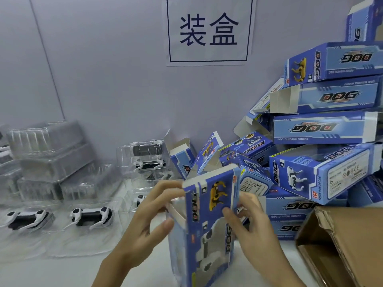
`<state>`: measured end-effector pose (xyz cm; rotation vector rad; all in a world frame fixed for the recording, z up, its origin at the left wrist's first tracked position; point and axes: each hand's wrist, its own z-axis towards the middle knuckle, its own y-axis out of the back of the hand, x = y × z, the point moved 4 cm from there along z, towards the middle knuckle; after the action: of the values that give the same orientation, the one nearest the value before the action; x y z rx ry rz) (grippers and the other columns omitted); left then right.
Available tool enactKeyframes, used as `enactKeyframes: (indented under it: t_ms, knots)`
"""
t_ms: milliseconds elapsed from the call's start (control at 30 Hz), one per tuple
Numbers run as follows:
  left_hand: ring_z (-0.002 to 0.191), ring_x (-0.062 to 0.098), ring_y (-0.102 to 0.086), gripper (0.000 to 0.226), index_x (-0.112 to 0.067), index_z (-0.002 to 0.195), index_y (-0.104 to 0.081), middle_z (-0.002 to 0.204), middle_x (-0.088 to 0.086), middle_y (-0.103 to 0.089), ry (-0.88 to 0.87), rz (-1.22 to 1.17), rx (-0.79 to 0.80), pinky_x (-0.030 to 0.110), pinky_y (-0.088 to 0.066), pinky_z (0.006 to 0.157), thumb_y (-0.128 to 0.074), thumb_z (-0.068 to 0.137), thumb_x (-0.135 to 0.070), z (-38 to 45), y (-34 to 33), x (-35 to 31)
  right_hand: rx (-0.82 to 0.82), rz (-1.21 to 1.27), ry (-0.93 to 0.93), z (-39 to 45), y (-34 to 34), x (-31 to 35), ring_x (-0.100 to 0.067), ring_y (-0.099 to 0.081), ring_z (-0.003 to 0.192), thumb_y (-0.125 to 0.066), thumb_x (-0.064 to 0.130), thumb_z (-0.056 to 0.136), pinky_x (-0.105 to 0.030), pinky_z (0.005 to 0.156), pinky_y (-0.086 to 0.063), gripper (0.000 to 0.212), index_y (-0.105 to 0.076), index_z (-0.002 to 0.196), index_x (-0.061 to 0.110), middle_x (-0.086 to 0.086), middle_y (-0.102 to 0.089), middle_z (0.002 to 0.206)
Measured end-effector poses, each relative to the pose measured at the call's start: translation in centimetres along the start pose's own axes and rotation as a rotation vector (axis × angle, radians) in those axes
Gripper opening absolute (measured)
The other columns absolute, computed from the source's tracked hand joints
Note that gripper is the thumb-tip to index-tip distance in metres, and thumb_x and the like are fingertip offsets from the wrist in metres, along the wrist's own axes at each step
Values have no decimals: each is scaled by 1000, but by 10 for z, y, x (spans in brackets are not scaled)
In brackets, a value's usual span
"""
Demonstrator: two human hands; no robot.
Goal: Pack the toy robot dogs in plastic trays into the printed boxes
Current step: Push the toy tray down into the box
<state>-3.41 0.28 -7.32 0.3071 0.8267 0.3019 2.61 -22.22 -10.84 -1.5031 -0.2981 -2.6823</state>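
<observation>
Head view: an upright blue printed box (209, 224) is held between both hands low in the middle of the frame, above a white surface (62, 270). The left hand (149, 220) is set against the box's left side, its fingers curled over the top left corner and its thumb pressed on the side panel, so the box is gripped. The right hand (246, 220) is curled around the right edge, with fingertips laid on the front face and the thumb behind. On the box front a yellow dog picture is printed near the top, and a white toy dog is seen through a window lower down; the top end is tilted and its flap looks partly open, though this cannot be told for certain. To the left, two black-and-white toy dogs (91, 217) are laid in clear plastic trays (68, 243) on the surface, and another dog in a tray (145, 158) is propped near the wall. Empty clear trays are stacked (47, 154) at the far left. A heap of blue boxes (323, 129), several with open flaps, is piled against the wall on the right. A brown carton (342, 245) is seen at the lower right, and a paper sign (209, 30) is fixed to the wall.
</observation>
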Motion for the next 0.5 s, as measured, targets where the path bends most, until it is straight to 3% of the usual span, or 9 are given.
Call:
enactKeyframes:
  t_ms: [67, 133, 200, 267, 333, 400, 500]
  knots:
    - [117, 35, -62, 49, -26, 131, -72, 134, 5, -58, -40, 23, -40, 40, -55, 88, -49, 103, -59, 2, -3, -4, -85, 147, -45, 3, 2, -4, -12, -64, 92, -71, 34, 85, -23, 80, -51, 36, -67, 120, 39, 9, -66, 100]
    - [104, 32, -64, 35, -27, 125, -76, 127, 6, -57, -68, 56, -83, 39, -55, 83, -62, 100, -46, 2, -9, -4, -137, 210, -84, 4, -2, -4, -10, -67, 89, -73, 32, 81, -17, 75, -52, 34, -70, 114, 41, 8, -70, 95]
    - [113, 31, -60, 42, -27, 132, -72, 132, 5, -50, -54, 65, -110, 39, -51, 91, -72, 92, -39, 3, -16, -2, -151, 231, -115, 3, -4, -7, -16, -69, 91, -73, 35, 82, -20, 74, -55, 28, -71, 109, 43, 3, -73, 96]
    - [142, 27, -45, 69, -31, 148, -55, 155, -2, -37, 14, 11, -92, 40, -43, 108, -76, 86, -51, 4, -25, 3, -109, 278, -157, 2, -7, -7, -21, -72, 98, -68, 37, 87, -29, 80, -59, 26, -73, 112, 39, -2, -76, 104]
    - [159, 19, -22, 88, -35, 157, -39, 170, -6, -22, 65, -89, -25, 43, -32, 117, -74, 83, -67, 2, -35, 4, -63, 370, -182, -1, -12, -5, -21, -73, 103, -60, 33, 96, -29, 80, -59, 24, -75, 115, 30, -5, -77, 111]
    - [159, 20, -20, 88, -30, 155, -40, 167, -4, -28, 62, -128, -8, 43, -30, 119, -74, 83, -67, 1, -43, 3, -11, 447, -222, -4, -16, 1, -20, -74, 104, -55, 37, 105, -23, 79, -57, 22, -76, 110, 30, -6, -77, 115]
    - [145, 21, -40, 68, -28, 133, -58, 145, -10, -40, 56, -18, -216, 27, -40, 110, -79, 76, -60, 1, -50, -2, 23, 600, -264, -8, -18, 9, -21, -74, 98, -52, 50, 102, -28, 74, -56, 26, -72, 107, 35, -12, -74, 121]
